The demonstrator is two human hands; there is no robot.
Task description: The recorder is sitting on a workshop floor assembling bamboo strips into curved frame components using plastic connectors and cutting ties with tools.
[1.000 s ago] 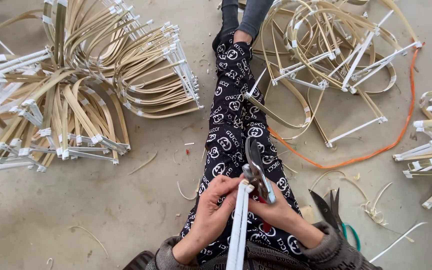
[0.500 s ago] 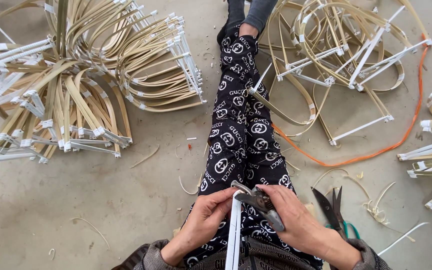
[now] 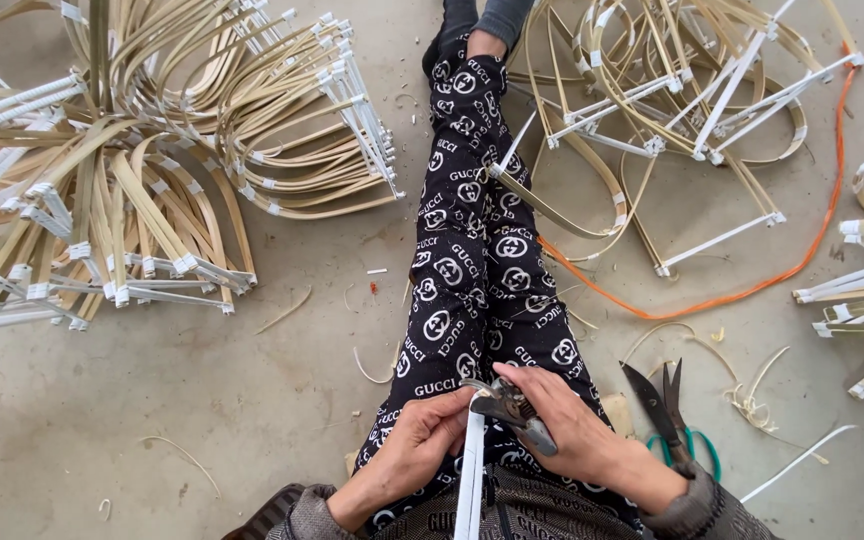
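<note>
Your left hand (image 3: 422, 445) pinches the flat white strip (image 3: 469, 480), upright between your hands; your right hand (image 3: 572, 430) grips grey metal pliers (image 3: 512, 408) at its top.

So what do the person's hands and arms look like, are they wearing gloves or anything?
No gloves: both the left hand and the right hand are bare, with no rings or watch that I can see. The arms are covered down to the wrists by long brownish-grey patterned sleeves with plain grey-brown ribbed knit cuffs. Not much of either arm shows, since the picture cuts them off.
</note>
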